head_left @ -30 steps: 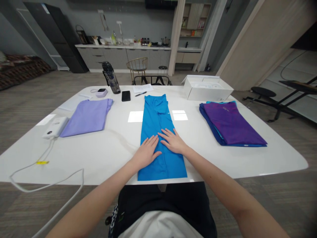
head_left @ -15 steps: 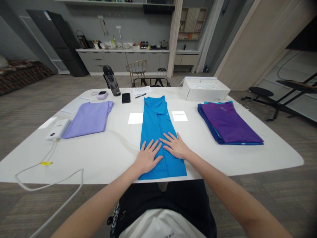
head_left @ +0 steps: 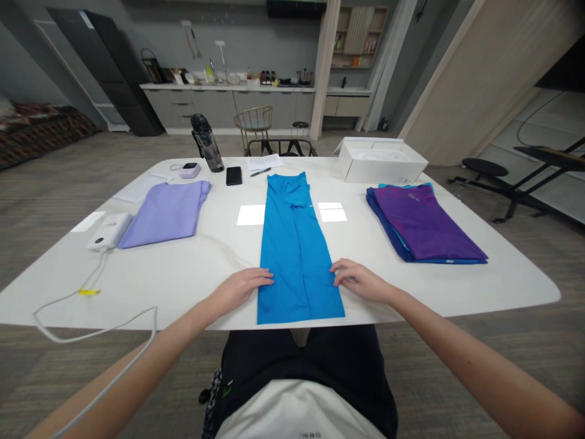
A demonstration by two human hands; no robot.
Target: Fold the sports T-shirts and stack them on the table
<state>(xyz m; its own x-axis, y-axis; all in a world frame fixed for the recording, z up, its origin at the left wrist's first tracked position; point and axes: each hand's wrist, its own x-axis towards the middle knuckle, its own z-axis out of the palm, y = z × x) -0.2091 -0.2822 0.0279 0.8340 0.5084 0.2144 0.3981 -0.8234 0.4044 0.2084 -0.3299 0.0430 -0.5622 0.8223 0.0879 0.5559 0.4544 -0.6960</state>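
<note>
A blue shirt point(head_left: 295, 244) lies folded into a long narrow strip on the white table, its neckline at the far end. My left hand point(head_left: 242, 285) rests at the strip's left edge, fingers stretched out side by side with the tips on the fabric; its thumb is mostly hidden. Across from it, my right hand point(head_left: 359, 279) touches the right edge with slightly bent, parted fingers. The cloth lies flat between both hands, not lifted.
A folded lavender shirt point(head_left: 167, 213) lies left beside a white power strip point(head_left: 109, 230) with a trailing cable. To the right are stacked folded shirts, purple one point(head_left: 425, 222) on top. Behind stand a white box point(head_left: 379, 161), a bottle point(head_left: 208, 143) and a phone point(head_left: 234, 175).
Both hands have slid apart from the middle of the blue shirt to its left and right edges. The shirt keeps its shape, and the view has shifted slightly.
</note>
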